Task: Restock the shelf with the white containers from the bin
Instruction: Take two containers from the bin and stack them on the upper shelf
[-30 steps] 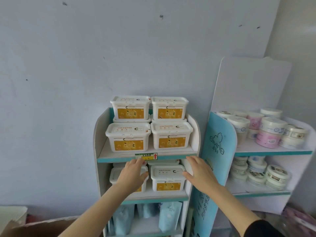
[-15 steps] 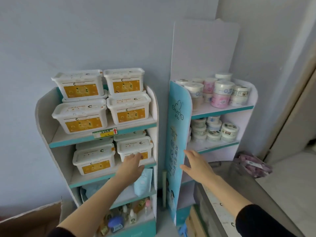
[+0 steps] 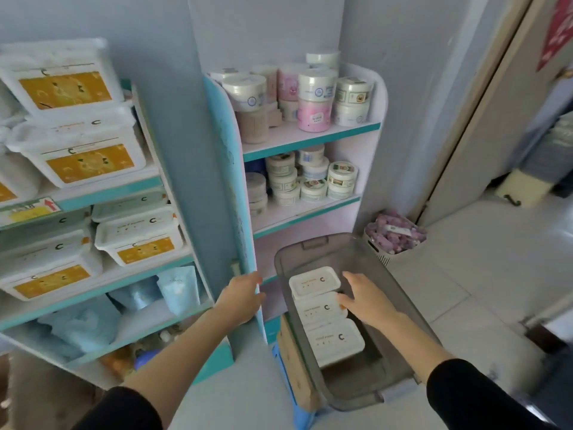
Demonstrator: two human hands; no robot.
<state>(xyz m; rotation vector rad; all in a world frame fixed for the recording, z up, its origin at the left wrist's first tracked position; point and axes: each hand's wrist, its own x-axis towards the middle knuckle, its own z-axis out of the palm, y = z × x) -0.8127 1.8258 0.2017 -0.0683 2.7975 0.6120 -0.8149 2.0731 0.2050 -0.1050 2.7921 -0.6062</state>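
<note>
Right hand (image 3: 369, 301) hovers open, fingers spread, over the middle of three white containers (image 3: 322, 308) lying in the grey bin (image 3: 353, 392) at lower centre of the frame. It grips nothing. Left hand (image 3: 245, 297), fingers loose, is at the blue side panel (image 3: 229, 169). This looks like the pick-up step; next, fingers must close around one container and carry it to the shelf (image 3: 133, 279) at left.

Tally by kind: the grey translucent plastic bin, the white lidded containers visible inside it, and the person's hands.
Grey translucent plastic bin: 1
White rectangular lidded plastic containers visible in the bin: 3
Bare hands, left hand and right hand: 2
Total: 6
</note>
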